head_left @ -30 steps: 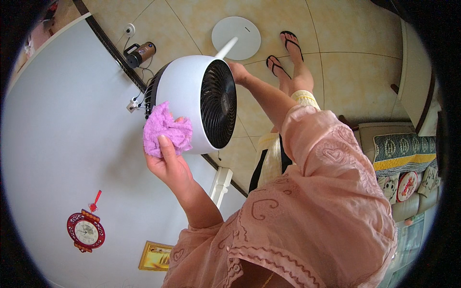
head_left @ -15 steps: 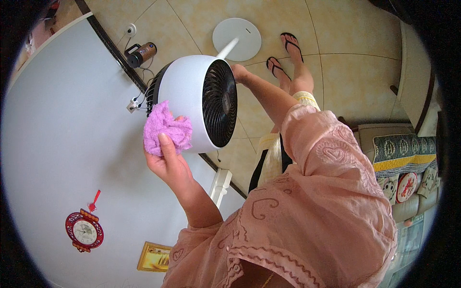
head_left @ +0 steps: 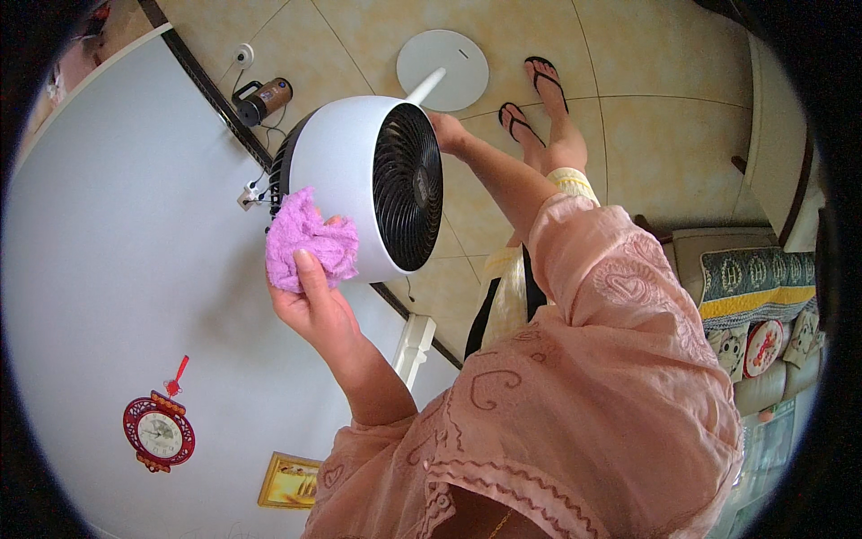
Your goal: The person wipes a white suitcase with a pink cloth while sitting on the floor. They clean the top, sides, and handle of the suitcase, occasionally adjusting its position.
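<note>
On the left, an ornate red-framed wall clock with a white dial (head_left: 160,433) hangs on the pale wall, and a brown and black handled jug (head_left: 266,101) is on the floor at the far left. A gold-framed rectangular picture (head_left: 289,480) is at the near left. Right of these, a crumpled purple fluffy cloth (head_left: 301,241) overlaps the near left side of the fan's shell. The left hand (head_left: 316,310) grips it, thumb across the front, fingers closed around it. The glossy white drum-shaped fan with a black spiral grille (head_left: 337,166) faces right, its white stem leading to a flat round white base (head_left: 462,88) farther off. The right hand (head_left: 447,133) is at the fan's far right edge; its fingers are hidden there, so I cannot tell how far they are open or what they hold. Farther right are black thong sandals (head_left: 546,77) on the feet, then a beige sofa (head_left: 709,238).
</note>
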Demonstrator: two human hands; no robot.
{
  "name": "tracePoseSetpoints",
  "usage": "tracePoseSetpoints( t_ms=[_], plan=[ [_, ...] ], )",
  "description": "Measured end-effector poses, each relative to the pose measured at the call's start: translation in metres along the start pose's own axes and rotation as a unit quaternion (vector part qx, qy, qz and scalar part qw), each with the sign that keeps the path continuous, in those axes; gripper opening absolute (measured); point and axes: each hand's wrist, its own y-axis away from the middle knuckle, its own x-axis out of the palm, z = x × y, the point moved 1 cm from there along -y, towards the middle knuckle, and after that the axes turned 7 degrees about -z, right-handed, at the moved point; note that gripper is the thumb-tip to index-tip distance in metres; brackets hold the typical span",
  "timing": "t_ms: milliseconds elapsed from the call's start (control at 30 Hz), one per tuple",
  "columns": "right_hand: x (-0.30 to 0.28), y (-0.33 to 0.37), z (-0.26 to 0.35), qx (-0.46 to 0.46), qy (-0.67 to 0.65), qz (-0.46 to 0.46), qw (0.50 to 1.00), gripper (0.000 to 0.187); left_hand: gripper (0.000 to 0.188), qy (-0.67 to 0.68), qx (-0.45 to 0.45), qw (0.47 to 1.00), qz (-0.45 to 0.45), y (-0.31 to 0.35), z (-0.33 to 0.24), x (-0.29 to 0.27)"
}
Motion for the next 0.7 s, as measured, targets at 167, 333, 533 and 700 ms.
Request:
tracePoseSetpoints(
  t_ms=[167,333,533,700],
  plan=[
    [-0.012,0.014,0.022,0.035,-0.038,0.023,0.998,0.048,0.029,0.000,-0.003,1.000,-0.004,0.002,0.002,0.000],
    [0.004,0.008,0.007,-0.053,-0.044,-0.040,0.997,0.049,0.029,-0.001,0.000,1.000,-0.003,0.005,-0.001,0.000],
    [-0.012,0.018,0.027,-0.043,-0.002,-0.055,0.998,0.045,0.029,-0.005,0.000,1.000,-0.003,0.005,0.001,-0.002],
    [0.004,-0.004,-0.004,-0.072,0.084,-0.054,0.992,0.044,0.028,0.001,-0.007,1.000,-0.012,0.011,0.001,-0.001]
  ],
)
